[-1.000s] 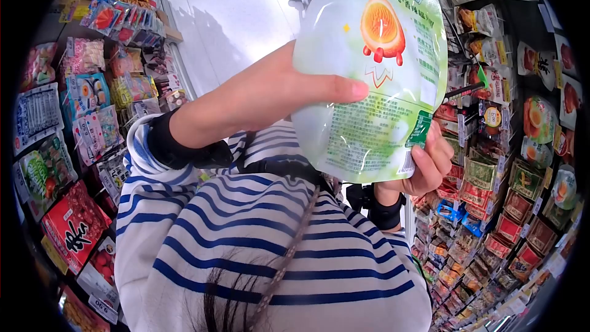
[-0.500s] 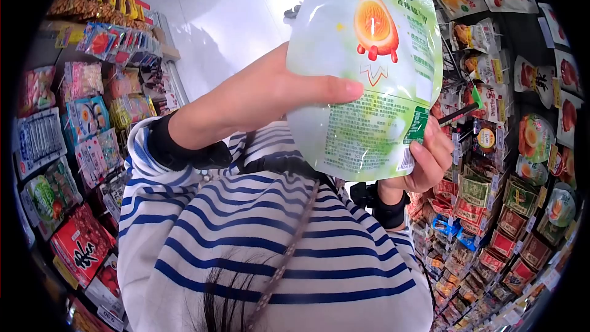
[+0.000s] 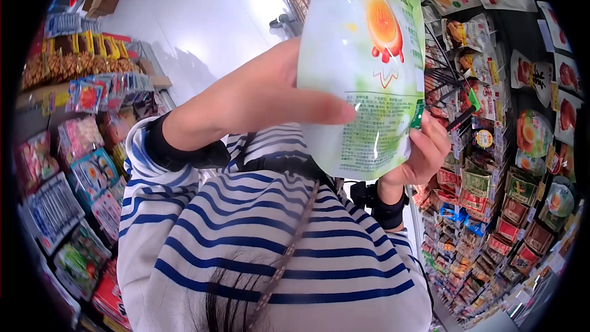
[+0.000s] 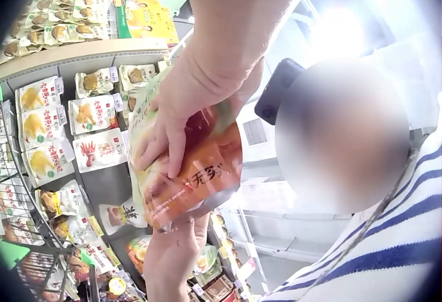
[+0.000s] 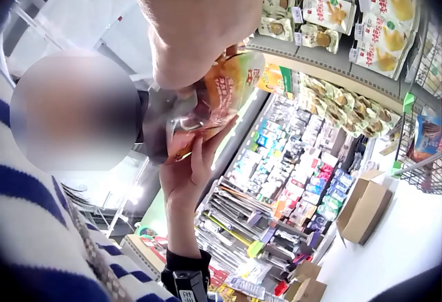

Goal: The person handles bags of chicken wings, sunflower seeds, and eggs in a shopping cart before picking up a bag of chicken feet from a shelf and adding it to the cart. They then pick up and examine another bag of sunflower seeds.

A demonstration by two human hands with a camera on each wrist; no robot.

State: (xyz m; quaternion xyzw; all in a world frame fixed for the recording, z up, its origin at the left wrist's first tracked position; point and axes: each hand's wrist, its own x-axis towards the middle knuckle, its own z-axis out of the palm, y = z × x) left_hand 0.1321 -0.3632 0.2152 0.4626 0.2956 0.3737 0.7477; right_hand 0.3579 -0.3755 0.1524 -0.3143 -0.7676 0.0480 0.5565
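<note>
In the head view, a pale green snack pouch (image 3: 362, 129), with a printed orange egg and small Chinese text, is held up before the striped shirt. My left hand (image 3: 273, 95) grips its left side, thumb laid across the printed face and fingers behind. At the lower right edge, my right hand (image 3: 427, 150) pinches the pouch. The left wrist view shows the pouch's other face, orange with large characters, and the left hand's fingers (image 4: 166, 143) spread over it. Black bands circle both wrists.
Hanging snack packs (image 3: 510, 221) fill the rack on the right; more bagged sweets (image 3: 55, 209) hang on the left. A dark wire basket (image 5: 421, 140) with green clips stands close by. Pale floor (image 3: 178, 18) runs between the shelves, with a cardboard box (image 5: 364, 209) on it.
The pouch has turned slightly and looks narrower, its right edge swinging away. Both hands keep their hold. More of the left shelf and the cardboard box has come into the head view.
</note>
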